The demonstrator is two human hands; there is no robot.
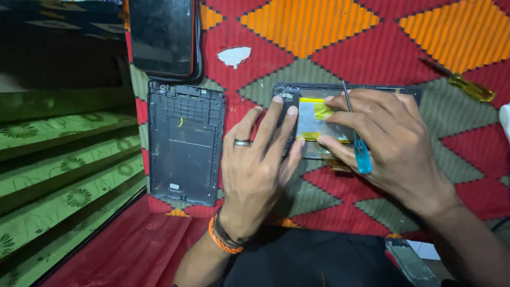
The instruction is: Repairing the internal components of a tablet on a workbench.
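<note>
Both hands work over an opened tablet body lying on a red, orange and green patterned cloth that covers the counter. Left hand lies flat with fingers spread, holding nothing, its fingertips pressing on the tablet's left end and the edge of the silver battery. Right hand is closed around a blue-handled screwdriver, whose thin shaft points away from the person over the battery; its fingertips touch the yellow tape on the battery. Just left of the left hand lies the removed dark back cover, inner side up. Beyond it, at the cloth's far edge, sits a dark phone. A yellow-handled screwdriver lies well apart toward the far right.
</note>
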